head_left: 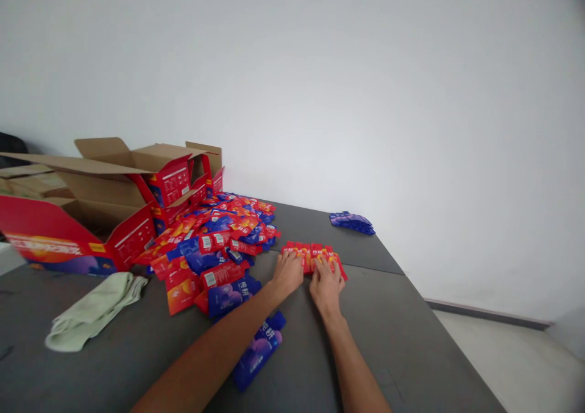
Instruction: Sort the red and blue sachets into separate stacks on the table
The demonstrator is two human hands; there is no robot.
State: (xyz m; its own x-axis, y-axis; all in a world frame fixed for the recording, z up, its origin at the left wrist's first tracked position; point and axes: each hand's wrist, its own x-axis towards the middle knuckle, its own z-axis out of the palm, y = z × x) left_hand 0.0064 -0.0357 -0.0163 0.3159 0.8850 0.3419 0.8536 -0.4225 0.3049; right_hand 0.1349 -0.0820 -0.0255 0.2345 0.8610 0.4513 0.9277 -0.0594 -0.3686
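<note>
Several red pouches (pixel 314 250) lie overlapped in a row on the dark table, under both hands. My left hand (pixel 289 270) rests on the left end of the row, its fingers bent over the pouches. On the right part of the row lies my right hand (pixel 326 282), with its fingers spread across the pouches. To the left is a large mixed pile of red and blue pouches (pixel 223 224). A blue pouch (pixel 258 352) lies apart, partly behind my left forearm.
Open red cardboard boxes (pixel 132 236) stand at the left. A pale green cloth (pixel 94 312) lies in front of them. Overlapped blue pouches (pixel 351 222) sit near the table's far right edge, by the white wall. The grey table (pixel 379 321) ends at the right.
</note>
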